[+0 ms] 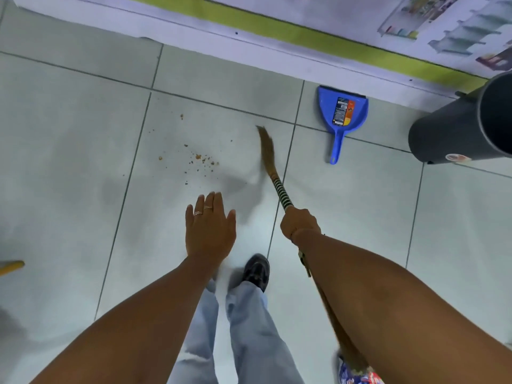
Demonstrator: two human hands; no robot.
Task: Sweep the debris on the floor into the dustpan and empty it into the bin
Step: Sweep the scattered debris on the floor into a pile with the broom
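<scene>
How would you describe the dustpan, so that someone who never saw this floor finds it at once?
Look along the wall with the green stripe at the top, then down to the tiled floor just left of the dark grey bin. There lies the dustpan, handle pointing toward the person. It is the only bright blue thing, with a printed label inside.

Pale tiled floor [69,167], green-striped wall base [277,23]

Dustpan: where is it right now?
Head view, upper right: the blue dustpan lies flat on the floor tiles near the wall, between the broom tip and the dark bin, untouched.
</scene>
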